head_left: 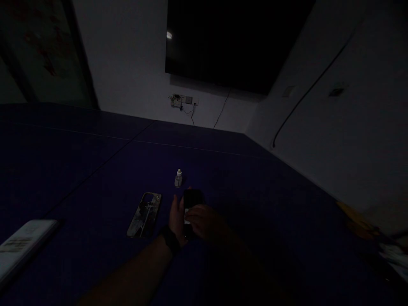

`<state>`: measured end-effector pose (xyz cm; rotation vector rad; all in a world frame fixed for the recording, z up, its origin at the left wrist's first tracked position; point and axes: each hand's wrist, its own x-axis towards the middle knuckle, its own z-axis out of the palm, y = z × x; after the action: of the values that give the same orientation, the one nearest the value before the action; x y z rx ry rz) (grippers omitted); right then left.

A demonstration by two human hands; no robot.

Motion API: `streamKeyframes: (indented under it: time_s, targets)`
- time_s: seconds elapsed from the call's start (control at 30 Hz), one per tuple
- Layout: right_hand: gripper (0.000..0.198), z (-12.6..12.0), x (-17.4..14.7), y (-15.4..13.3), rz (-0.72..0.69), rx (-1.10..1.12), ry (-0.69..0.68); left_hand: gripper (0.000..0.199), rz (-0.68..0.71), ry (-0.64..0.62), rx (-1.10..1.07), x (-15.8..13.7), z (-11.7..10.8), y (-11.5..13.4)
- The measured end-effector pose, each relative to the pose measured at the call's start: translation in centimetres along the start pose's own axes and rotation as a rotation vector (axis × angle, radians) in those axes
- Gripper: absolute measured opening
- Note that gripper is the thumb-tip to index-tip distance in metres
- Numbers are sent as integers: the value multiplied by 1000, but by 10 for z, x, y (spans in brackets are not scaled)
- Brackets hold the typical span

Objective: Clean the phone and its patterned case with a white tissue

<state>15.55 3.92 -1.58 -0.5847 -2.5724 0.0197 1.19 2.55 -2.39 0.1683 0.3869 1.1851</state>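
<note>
In the dim light my left hand [176,219] is wrapped round a dark smartphone [193,197] from its left side; a dark band sits on that wrist. My right hand [205,221] lies over the phone, its fingers closed on a small white piece [186,216] pressed against the screen. Whether this piece is cloth or tissue I cannot tell. Just beyond the phone a small clear bottle [178,181] with a white cap stands upright. Left of my left hand, a phone case [145,216] with a grey pattern and a camera cutout lies flat.
A white box [24,244] lies at the left on the dark blue surface [105,178]. On the far wall hangs a large black television [229,42], with sockets and cables [185,101] below it. Unclear yellow and white items [360,223] are at the right edge.
</note>
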Motion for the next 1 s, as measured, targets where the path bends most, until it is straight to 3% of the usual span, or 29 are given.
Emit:
streamKeyframes:
  time_s: [0.13,0.3,0.5,0.7,0.8,1.0]
  targets:
    - [24,-8,-7,9,111,12,24,68,9,2,-9,0,1,-1]
    - [24,0,0,2,-32,29,-67,66,14,26,6,1,-1,-1]
    - [26,-7,-4,7,102,9,-2,67,4,28,-5,-3,4,0]
    - [21,-3,-1,-1,-49,79,-60,66,28,12,5,-1,1,-1]
    - [23,-1,0,1,1,21,-65,68,17,-6,4,1,-5,-1]
    - [23,-45,-33,26,133,-65,130,68,40,-39,37,-2,-4,-1]
